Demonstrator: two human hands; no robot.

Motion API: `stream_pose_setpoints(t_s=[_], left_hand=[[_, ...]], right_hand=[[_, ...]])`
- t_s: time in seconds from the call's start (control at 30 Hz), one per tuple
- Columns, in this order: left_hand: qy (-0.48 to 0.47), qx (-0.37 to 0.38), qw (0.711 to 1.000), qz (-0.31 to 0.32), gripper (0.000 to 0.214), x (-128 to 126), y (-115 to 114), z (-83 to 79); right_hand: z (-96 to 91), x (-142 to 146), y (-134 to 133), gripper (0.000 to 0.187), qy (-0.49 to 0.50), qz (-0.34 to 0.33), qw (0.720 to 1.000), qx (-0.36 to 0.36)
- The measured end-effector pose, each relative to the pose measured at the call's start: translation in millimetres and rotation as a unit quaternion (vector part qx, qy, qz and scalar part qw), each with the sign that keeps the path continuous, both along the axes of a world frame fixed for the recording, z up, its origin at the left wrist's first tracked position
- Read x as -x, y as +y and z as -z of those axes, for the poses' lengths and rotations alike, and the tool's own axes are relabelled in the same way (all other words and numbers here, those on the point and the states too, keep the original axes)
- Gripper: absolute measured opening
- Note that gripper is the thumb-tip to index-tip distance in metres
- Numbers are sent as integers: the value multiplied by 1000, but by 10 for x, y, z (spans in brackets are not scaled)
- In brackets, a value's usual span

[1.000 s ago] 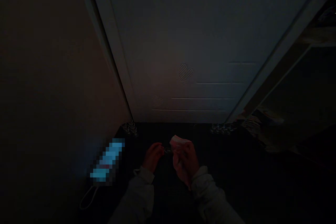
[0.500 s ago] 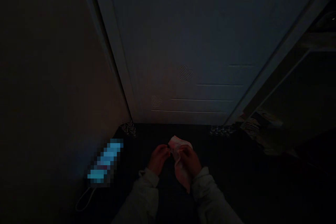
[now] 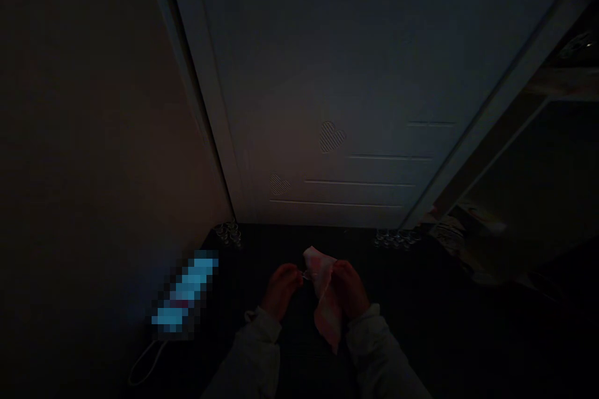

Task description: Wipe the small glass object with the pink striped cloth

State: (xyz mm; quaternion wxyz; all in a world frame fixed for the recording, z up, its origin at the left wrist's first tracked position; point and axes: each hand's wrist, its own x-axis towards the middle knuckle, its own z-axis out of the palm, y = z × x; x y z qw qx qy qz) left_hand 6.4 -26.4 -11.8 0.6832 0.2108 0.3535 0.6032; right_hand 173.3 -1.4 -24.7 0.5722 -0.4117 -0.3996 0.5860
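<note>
My right hand [image 3: 350,290] is closed on a pale pink cloth [image 3: 327,318], which hangs down beside its fingers and rises to a corner above them. My left hand [image 3: 281,290] is closed in a pinch to the left of the cloth. From its fingertips a small shiny piece [image 3: 305,275] sticks out towards the cloth; it is too dark to tell its kind. Both hands are above a dark surface [image 3: 304,361].
Small shiny ring-like pieces [image 3: 229,234] stand in a cluster at the back left, with another group of shiny pieces [image 3: 397,237] at the back right. A glowing, blurred-out device [image 3: 187,293] with a cord loop lies left. A pale panel [image 3: 322,75] with heart patterns rises behind.
My hands have drawn slightly apart, and the shiny piece now shows between the left fingertips and the cloth. The view has shifted slightly.
</note>
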Motion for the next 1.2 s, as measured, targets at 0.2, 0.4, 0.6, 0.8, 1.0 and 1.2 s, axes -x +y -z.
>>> stream_pose_setpoints(t_s=[0.2, 0.4, 0.6, 0.8, 1.0, 1.2], left_hand=[[21, -10, 1000, 5, 19, -11, -16, 8], [14, -10, 1000, 2, 22, -15, -13, -13], [17, 1, 1000, -8, 25, -30, -21, -56], [-19, 6, 1000, -10, 23, -9, -8, -2], [-33, 17, 999, -3, 23, 23, 0, 53], [-8, 20, 1000, 0, 25, 11, -6, 10]], right_hand=[[-87, -8, -40, 15, 144, -78, 986, 34], [-65, 77, -85, 25, 111, -73, 991, 21], [-110, 104, -99, 27, 69, -43, 996, 27], [-139, 110, -114, 28, -6, -41, 999, -16], [-123, 96, -122, 18, -133, -26, 985, -108], [-201, 87, -169, 20, -270, -43, 942, -194]])
